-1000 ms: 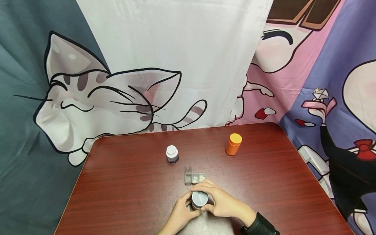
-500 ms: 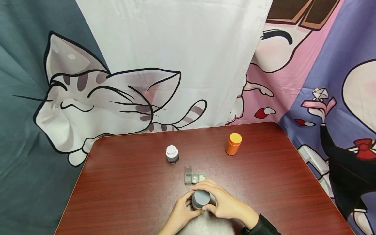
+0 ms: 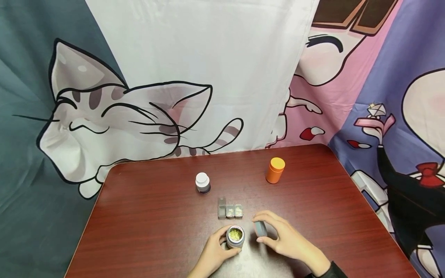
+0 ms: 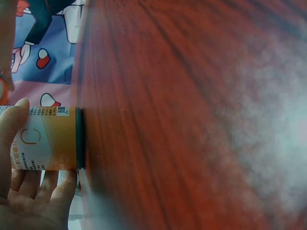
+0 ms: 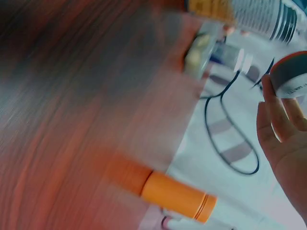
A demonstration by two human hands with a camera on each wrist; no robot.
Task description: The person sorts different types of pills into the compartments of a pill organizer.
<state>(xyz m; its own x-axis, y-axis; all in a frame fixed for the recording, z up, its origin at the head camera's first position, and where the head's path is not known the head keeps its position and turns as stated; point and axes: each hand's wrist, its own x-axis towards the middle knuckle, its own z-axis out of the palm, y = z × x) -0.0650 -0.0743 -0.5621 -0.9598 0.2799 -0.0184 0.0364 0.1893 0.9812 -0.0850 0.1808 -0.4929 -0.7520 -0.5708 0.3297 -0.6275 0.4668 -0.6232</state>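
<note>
My left hand [image 3: 216, 250] grips an uncapped pill bottle [image 3: 235, 240] upright on the table, thumb on one side and fingers on the other. Yellowish tablets show through its mouth in the head view. The left wrist view shows the bottle's orange and white label [image 4: 45, 139]. To the right, my right hand [image 3: 283, 236] pinches the grey screw cap [image 3: 260, 228] on its edge, apart from the bottle. Just beyond the bottle lies a small clear pill organizer [image 3: 230, 211]; its left compartment has the lid raised, and the other two hold pale contents.
A small white-capped bottle [image 3: 202, 183] stands farther back, left of the organizer. An orange bottle [image 3: 275, 170] with a yellow-orange cap stands at the back right. The reddish wooden table [image 3: 149, 224] ends at a printed cloth backdrop [image 3: 222, 58].
The cap has come off the bottle, and my right hand has carried it to the right. The tablets inside are now visible. My left hand keeps its hold on the bottle.
</note>
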